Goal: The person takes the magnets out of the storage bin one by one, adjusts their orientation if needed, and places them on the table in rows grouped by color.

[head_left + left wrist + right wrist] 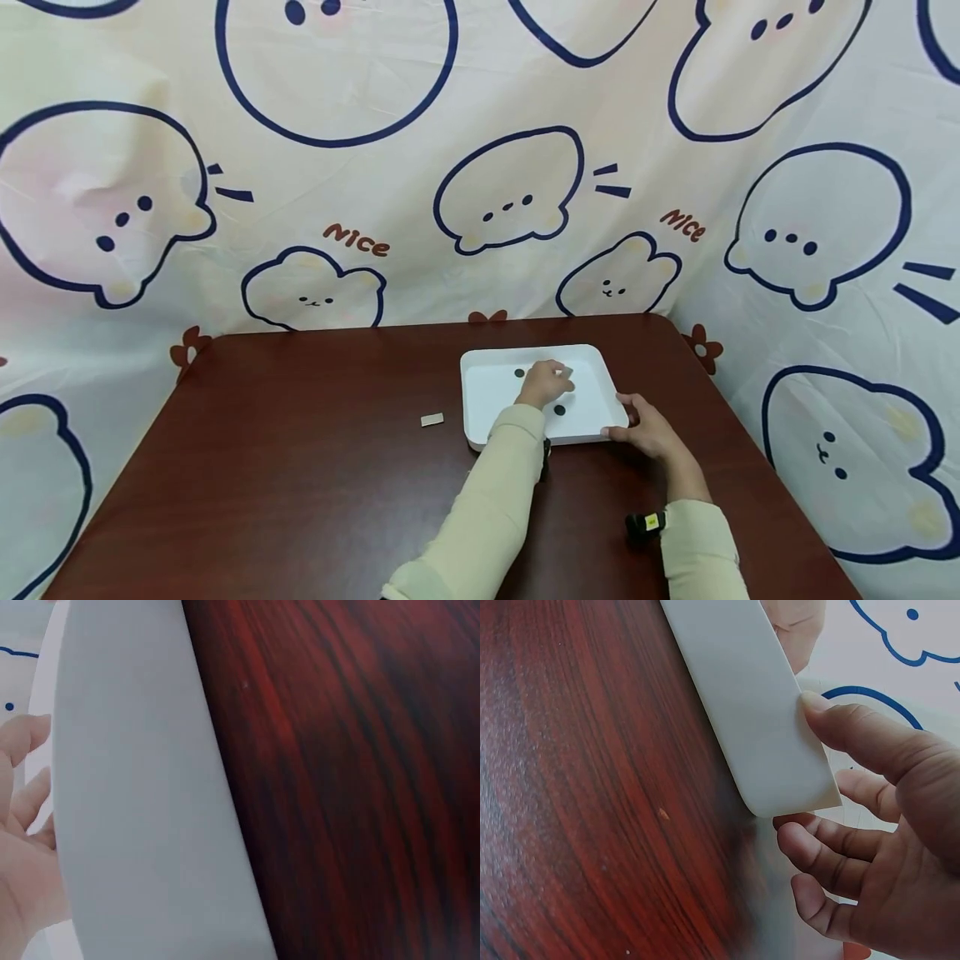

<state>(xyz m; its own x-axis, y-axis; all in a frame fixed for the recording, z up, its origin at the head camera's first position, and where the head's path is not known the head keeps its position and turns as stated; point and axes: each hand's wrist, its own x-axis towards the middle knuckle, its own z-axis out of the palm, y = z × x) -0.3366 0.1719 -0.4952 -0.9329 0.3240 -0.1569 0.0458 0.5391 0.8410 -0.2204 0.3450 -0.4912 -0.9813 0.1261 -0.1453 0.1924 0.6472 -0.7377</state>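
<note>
A shallow white tray (491,362) stands on the table, with dark round discs (559,410) on its floor. My left hand (543,383) reaches over the near rim and pinches a small greyish flat piece (567,372) above the tray floor. In the left wrist view the tray wall (142,780) partly covers that hand (26,832), and the piece is hidden. My right hand (648,429) holds the tray's near right corner. The right wrist view shows its thumb (817,701) on the rim and curled fingers around the corner.
A small beige rectangular piece (432,420) lies on the dark brown table (315,483), left of the tray. Behind the table and along its right side hangs a pale cloth (405,192) with cartoon outlines.
</note>
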